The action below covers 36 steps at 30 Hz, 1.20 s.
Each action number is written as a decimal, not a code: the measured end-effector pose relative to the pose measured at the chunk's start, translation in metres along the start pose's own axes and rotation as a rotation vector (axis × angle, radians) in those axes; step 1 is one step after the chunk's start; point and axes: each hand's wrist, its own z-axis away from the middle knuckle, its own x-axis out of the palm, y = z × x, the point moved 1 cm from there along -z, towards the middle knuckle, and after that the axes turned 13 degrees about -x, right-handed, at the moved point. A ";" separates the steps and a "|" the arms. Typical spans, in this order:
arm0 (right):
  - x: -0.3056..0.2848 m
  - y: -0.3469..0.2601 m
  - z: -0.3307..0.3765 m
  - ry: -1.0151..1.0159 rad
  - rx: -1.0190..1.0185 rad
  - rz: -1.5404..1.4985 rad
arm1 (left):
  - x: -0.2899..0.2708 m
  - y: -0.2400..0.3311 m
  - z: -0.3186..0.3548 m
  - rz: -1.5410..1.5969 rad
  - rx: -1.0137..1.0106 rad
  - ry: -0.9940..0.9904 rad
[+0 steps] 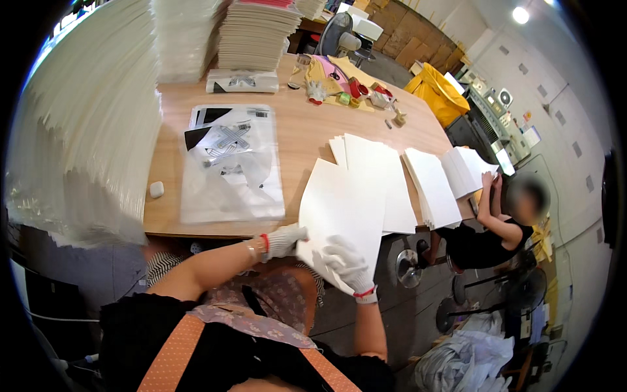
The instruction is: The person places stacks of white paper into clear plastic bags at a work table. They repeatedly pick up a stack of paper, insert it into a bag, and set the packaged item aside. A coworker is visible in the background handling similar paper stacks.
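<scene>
My left hand (284, 240), in a white glove with a red cuff, grips the lower left edge of a large white sheet (343, 209) that overhangs the front edge of the wooden table (300, 127). My right hand (347, 264), also gloved, lies on the same sheet near its lower corner, fingers curled over it. More white sheets (375, 173) lie fanned beneath and behind it on the table.
Clear plastic bags with printed black-and-white inserts (232, 163) lie left of the sheets. Tall stacks of white card (85, 117) rise at left and at the back (255, 32). Another person (499, 219) at right handles further paper piles (434, 186). Small items (346, 88) clutter the far side.
</scene>
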 end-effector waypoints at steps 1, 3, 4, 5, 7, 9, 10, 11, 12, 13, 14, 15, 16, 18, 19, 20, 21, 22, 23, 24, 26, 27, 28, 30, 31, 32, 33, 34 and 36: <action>0.005 0.016 0.014 0.108 0.148 -0.131 | -0.012 0.005 0.012 -0.170 -0.057 0.203; 0.017 0.047 0.052 0.405 0.547 -0.549 | 0.003 0.033 0.060 -0.905 -0.029 0.388; 0.034 0.050 0.068 0.552 0.654 -0.816 | 0.014 0.036 0.081 -1.036 -0.022 0.429; 0.051 0.079 0.102 0.506 0.559 -1.193 | 0.028 0.041 0.097 -1.172 -0.006 0.463; 0.089 0.038 0.076 0.739 0.591 -1.384 | 0.028 0.030 0.107 -1.412 0.083 0.583; 0.117 -0.024 0.032 0.720 0.588 -1.023 | 0.020 -0.034 0.094 -1.639 0.202 0.674; 0.155 -0.007 0.032 0.776 0.577 -0.938 | -0.005 -0.083 0.075 -2.003 0.577 0.775; 0.148 -0.046 -0.004 0.766 0.559 -1.033 | -0.009 -0.077 0.078 -1.995 0.512 0.688; 0.160 -0.029 0.004 0.735 0.575 -0.927 | -0.001 -0.067 0.090 -1.981 0.464 0.588; 0.168 -0.011 0.010 0.696 0.590 -0.825 | 0.009 -0.054 0.108 -1.961 0.411 0.499; 0.163 -0.011 0.005 0.699 0.563 -0.822 | 0.049 -0.004 0.142 -1.764 0.152 0.447; 0.152 -0.026 -0.005 0.686 0.533 -0.833 | 0.023 0.006 0.148 -1.645 0.455 0.541; 0.144 -0.037 -0.007 0.702 0.518 -0.834 | -0.002 0.017 0.150 -1.540 0.762 0.593; 0.121 -0.040 0.005 0.610 0.387 -0.648 | 0.001 0.067 0.197 -1.635 1.321 1.182; 0.107 -0.040 0.006 0.575 0.313 -0.555 | 0.019 0.099 0.229 -1.618 1.480 1.518; 0.089 -0.048 0.001 0.543 0.301 -0.438 | 0.025 0.117 0.234 -1.646 1.239 1.834; 0.074 -0.060 -0.005 0.504 0.284 -0.329 | 0.006 0.133 0.233 -1.484 0.953 1.519; 0.067 -0.069 -0.014 0.602 0.325 -0.428 | -0.021 0.148 0.223 -1.293 0.691 1.203; 0.058 -0.071 -0.021 0.520 0.160 -0.235 | -0.041 0.157 0.213 -1.081 0.457 0.882; 0.048 -0.071 -0.025 0.436 0.002 -0.036 | -0.048 0.162 0.206 -0.869 0.547 0.705; 0.040 -0.079 -0.034 0.291 -0.116 0.140 | -0.057 0.169 0.194 -0.441 0.695 0.345; 0.045 -0.072 -0.030 0.237 -0.052 0.182 | -0.061 0.178 0.185 -0.433 0.707 0.347; 0.048 -0.074 -0.036 0.105 0.024 0.267 | -0.068 0.186 0.179 -0.423 0.720 0.363; 0.056 -0.080 -0.063 -0.225 0.196 0.382 | -0.095 0.182 0.145 -0.870 1.196 0.592; 0.067 -0.073 -0.076 -0.322 0.178 0.433 | -0.074 0.148 0.113 -1.173 1.184 1.197; 0.075 -0.063 -0.092 -0.405 0.224 0.463 | -0.051 0.112 0.094 -1.349 1.102 1.249; 0.084 -0.053 -0.100 -0.500 0.273 0.489 | -0.028 0.076 0.077 -1.525 1.025 1.294; 0.097 -0.022 -0.091 -0.405 0.194 0.404 | -0.001 0.068 0.086 -1.609 0.910 0.946; 0.116 0.025 -0.091 -0.287 0.160 0.287 | -0.010 0.053 0.076 -1.307 0.800 0.526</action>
